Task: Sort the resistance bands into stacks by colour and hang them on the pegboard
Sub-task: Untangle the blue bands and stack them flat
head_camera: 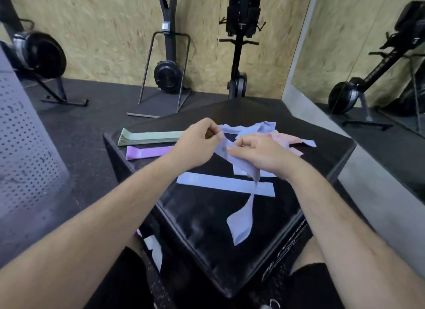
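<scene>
A twisted light-blue band [241, 226] hangs over the black box [207, 228], pinched at its top by my left hand [197, 143] and my right hand [255, 150]. A flat light-blue band [220, 183] lies on the box under my hands. A green stack [149, 137] and a purple stack [147, 152] lie side by side at the box's far left corner. Behind my hands sits a loose heap of blue bands [257, 128] and pink bands [288, 139]. The grey pegboard [20, 147] stands at the left.
The box stands on dark rubber flooring. Exercise machines [167, 74] line the chipboard wall beyond. A mirror [368, 55] covers the right wall above a concrete ledge. My knees in black shorts are at the box's near corner.
</scene>
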Motion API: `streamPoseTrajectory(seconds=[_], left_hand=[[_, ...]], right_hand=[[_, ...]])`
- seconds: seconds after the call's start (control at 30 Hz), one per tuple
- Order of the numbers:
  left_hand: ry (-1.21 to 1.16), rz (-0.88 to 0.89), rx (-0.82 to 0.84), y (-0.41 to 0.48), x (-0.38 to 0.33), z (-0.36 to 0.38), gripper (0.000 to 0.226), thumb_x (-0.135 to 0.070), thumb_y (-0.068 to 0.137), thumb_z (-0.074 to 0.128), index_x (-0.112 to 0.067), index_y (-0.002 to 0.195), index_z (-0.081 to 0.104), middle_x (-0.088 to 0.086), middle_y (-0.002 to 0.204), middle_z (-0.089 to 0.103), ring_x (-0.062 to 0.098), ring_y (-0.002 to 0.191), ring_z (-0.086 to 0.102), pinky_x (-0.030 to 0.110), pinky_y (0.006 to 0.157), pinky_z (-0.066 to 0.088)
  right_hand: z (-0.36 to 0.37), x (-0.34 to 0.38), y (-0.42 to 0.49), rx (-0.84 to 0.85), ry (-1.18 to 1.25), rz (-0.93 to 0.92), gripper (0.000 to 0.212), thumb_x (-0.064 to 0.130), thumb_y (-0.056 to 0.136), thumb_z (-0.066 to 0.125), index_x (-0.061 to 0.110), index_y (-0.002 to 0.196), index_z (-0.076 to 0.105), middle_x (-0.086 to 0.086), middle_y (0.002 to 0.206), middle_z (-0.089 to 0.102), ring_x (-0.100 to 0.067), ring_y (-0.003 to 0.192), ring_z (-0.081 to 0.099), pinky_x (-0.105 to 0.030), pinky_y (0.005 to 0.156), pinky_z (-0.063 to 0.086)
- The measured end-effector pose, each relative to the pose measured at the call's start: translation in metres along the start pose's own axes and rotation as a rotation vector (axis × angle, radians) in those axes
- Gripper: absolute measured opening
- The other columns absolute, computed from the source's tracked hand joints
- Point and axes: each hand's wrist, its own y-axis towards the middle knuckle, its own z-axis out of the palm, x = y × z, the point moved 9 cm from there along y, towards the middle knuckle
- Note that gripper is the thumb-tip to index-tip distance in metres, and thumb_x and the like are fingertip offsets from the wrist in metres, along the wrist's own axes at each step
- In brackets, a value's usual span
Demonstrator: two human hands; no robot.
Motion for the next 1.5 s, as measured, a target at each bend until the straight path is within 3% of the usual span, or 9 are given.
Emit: streamPoseTrajectory(seconds=[0.07, 0.13, 0.37, 0.57, 0.77, 1.0, 1.2, 1.37, 1.5], left_hand=[[-0.097, -0.112, -0.051, -0.012, 0.036, 0.007, 0.011, -0.028, 0.099, 0.056, -0.018, 0.094, 0.059, -0.009, 0.079, 0.056, 0.007, 0.066, 0.047, 0.012, 0.051, 0.037], [-0.193, -0.208, -0.1, -0.019, 0.067, 0.012, 0.01, -0.027, 0.098, 0.057, -0.02, 0.091, 0.059, -0.009, 0.081, 0.056, 0.008, 0.068, 0.047, 0.017, 0.056, 0.038], [-0.254, -0.353, -0.138, -0.022, 0.138, 0.021, 0.008, -0.026, 0.092, 0.065, -0.021, 0.087, 0.065, -0.009, 0.086, 0.067, 0.005, 0.071, 0.054, 0.024, 0.067, 0.042], [-0.249, -0.421, -0.15, -0.004, 0.177, 0.011, 0.007, -0.021, 0.087, 0.07, -0.018, 0.082, 0.068, -0.009, 0.072, 0.064, 0.004, 0.057, 0.052, 0.027, 0.064, 0.043], [-0.187, -0.49, -0.125, 0.007, 0.208, 0.01, 0.008, -0.024, 0.082, 0.075, -0.022, 0.076, 0.072, -0.016, 0.07, 0.068, 0.004, 0.064, 0.056, 0.024, 0.065, 0.044], [0.031, -0.444, -0.094, 0.005, 0.219, 0.018, 0.009, -0.026, 0.085, 0.075, -0.025, 0.077, 0.07, -0.011, 0.071, 0.067, -0.002, 0.061, 0.057, 0.01, 0.058, 0.042], [0.152, -0.37, -0.128, 0.001, 0.217, 0.022, 0.006, -0.027, 0.088, 0.07, -0.025, 0.082, 0.07, -0.008, 0.079, 0.066, 0.005, 0.072, 0.058, 0.022, 0.07, 0.047], [0.223, -0.314, -0.173, -0.002, 0.211, 0.019, 0.005, -0.024, 0.091, 0.07, -0.022, 0.087, 0.071, -0.001, 0.091, 0.062, 0.007, 0.075, 0.059, 0.005, 0.069, 0.041], [0.255, -0.266, -0.198, -0.004, 0.207, 0.018, 0.01, -0.02, 0.091, 0.069, -0.025, 0.082, 0.068, -0.002, 0.086, 0.056, 0.009, 0.075, 0.056, 0.007, 0.072, 0.04]], right_hand=[[0.015, -0.02, 0.0, 0.06, -0.037, 0.057, 0.033, 0.054, 0.09, 0.069, 0.022, 0.084, 0.069, 0.015, 0.063, 0.057, -0.004, 0.06, 0.056, -0.031, 0.074, 0.045], [0.027, -0.037, 0.002, 0.112, -0.039, 0.092, 0.041, 0.05, 0.092, 0.068, 0.009, 0.089, 0.065, 0.013, 0.054, 0.051, -0.006, 0.049, 0.053, -0.034, 0.073, 0.047], [0.049, -0.07, 0.044, 0.175, -0.11, 0.148, 0.036, 0.053, 0.09, 0.069, 0.028, 0.063, 0.067, 0.016, 0.063, 0.059, -0.015, 0.065, 0.059, -0.03, 0.07, 0.047], [0.061, -0.08, 0.082, 0.236, -0.134, 0.167, 0.037, 0.054, 0.089, 0.071, 0.019, 0.078, 0.071, 0.009, 0.067, 0.063, -0.014, 0.062, 0.059, -0.028, 0.065, 0.046], [0.083, -0.092, 0.107, 0.287, -0.226, 0.173, 0.039, 0.052, 0.089, 0.07, 0.015, 0.08, 0.068, 0.001, 0.067, 0.061, -0.01, 0.047, 0.053, -0.027, 0.058, 0.044], [0.101, -0.111, 0.122, 0.312, -0.289, 0.167, 0.039, 0.052, 0.088, 0.071, 0.017, 0.071, 0.065, 0.007, 0.071, 0.06, -0.012, 0.066, 0.053, -0.029, 0.066, 0.045], [0.102, -0.112, 0.122, 0.273, -0.292, 0.165, 0.039, 0.05, 0.089, 0.07, 0.014, 0.073, 0.066, 0.0, 0.078, 0.065, -0.013, 0.067, 0.055, -0.03, 0.066, 0.046], [0.102, -0.11, 0.119, 0.239, -0.289, 0.179, 0.04, 0.052, 0.089, 0.069, 0.014, 0.079, 0.07, -0.001, 0.086, 0.07, -0.016, 0.077, 0.063, -0.03, 0.069, 0.049], [0.101, -0.11, 0.117, 0.205, -0.301, 0.198, 0.041, 0.054, 0.086, 0.071, 0.014, 0.079, 0.068, -0.003, 0.087, 0.07, -0.018, 0.078, 0.064, -0.033, 0.07, 0.05]])
